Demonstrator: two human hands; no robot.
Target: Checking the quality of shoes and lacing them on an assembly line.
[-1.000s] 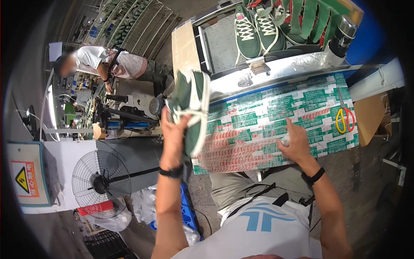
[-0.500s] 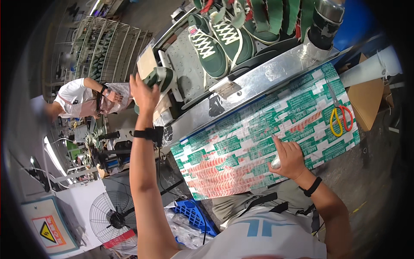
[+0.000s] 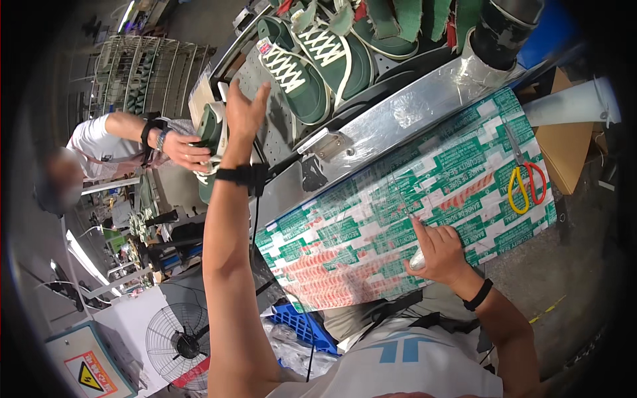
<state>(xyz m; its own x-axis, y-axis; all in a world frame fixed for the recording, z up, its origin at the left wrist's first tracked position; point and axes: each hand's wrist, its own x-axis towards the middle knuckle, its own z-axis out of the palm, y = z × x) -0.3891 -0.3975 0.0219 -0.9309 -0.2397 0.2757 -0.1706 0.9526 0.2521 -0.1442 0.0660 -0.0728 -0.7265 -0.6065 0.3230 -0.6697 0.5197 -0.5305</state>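
My left hand [image 3: 245, 114] is stretched out over the grey perforated tray [image 3: 267, 136], fingers apart and holding nothing. To its left is a green shoe [image 3: 211, 126] with a pale sole, and a co-worker's hand [image 3: 188, 151] reaches to it. Right of my hand, green sneakers [image 3: 295, 83] with white laces stand on the tray. My right hand [image 3: 441, 255] is closed around a slim pointed tool with a silvery rounded end [image 3: 417, 259], its kind unclear. It hovers over or rests on the board [image 3: 371, 229] covered in green, white and red printed tape.
Scissors [image 3: 521, 172] with one yellow and one red handle lie on the board's right. A metal rail [image 3: 398, 119] runs between board and tray, with a dark cylinder [image 3: 494, 40] at its far end. A fan [image 3: 182, 341] and blue crate [image 3: 298, 325] are at lower left.
My left hand has moved right, away from the single green shoe and over the tray. The co-worker's hand has reached out to that shoe. My right hand has barely moved.
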